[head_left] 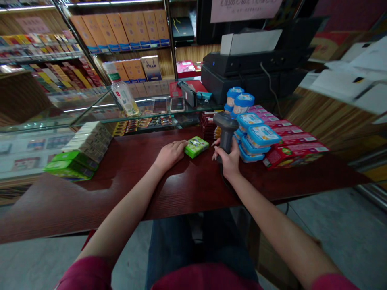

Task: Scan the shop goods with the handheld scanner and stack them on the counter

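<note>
My right hand (231, 159) is wrapped around the handle of a dark grey handheld barcode scanner (226, 131), held upright with its head at the top. My left hand (171, 156) rests low over the counter, its fingers closed on the left end of a small green packet (197, 146). The packet lies on the dark red wooden counter (181, 189), a little left of the scanner. The left thumb is hidden from this view. A cable runs down from the scanner behind my right wrist.
Stacked blue-lidded tubs (261, 137) and pink-red boxes (298, 149) stand right of the scanner. Green and white packs (84, 151) are lined up at left. Behind are a bottle (123, 94), phones (177, 104) on a glass case, and a black register (238, 74).
</note>
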Tool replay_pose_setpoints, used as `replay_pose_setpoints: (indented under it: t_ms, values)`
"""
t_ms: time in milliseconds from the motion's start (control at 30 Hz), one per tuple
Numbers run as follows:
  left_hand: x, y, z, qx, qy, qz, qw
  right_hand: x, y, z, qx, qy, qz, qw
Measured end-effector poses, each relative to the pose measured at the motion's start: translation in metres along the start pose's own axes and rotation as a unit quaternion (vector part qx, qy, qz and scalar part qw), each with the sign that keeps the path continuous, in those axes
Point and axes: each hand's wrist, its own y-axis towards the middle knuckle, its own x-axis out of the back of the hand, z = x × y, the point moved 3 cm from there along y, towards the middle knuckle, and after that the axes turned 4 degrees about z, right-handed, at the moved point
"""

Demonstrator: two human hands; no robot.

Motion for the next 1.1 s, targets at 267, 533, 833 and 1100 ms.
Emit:
replay_pose_setpoints:
  t_ms: [267,533,833,1100]
  values:
    - [0.028,-0.091,0.1,0.247,-0.074,-0.075,0.963,-0.029,-0.018,0.008,-0.152,0.074,0.201,0.965]
    - [0.037,-0.111,0.13,0.326,-0.206,-0.189,0.903,-0.09,-0.009,-0.008,-0.193,0.088,0.3,0.93]
    - [0.022,-0.113,0.132,0.318,-0.379,-0.18,0.85,-0.102,-0.013,-0.023,-0.219,0.107,0.295,0.924]
    - [0.034,-0.114,0.131,0.345,-0.313,-0.21,0.859,-0.102,-0.013,-0.02,-0.221,0.099,0.281,0.929]
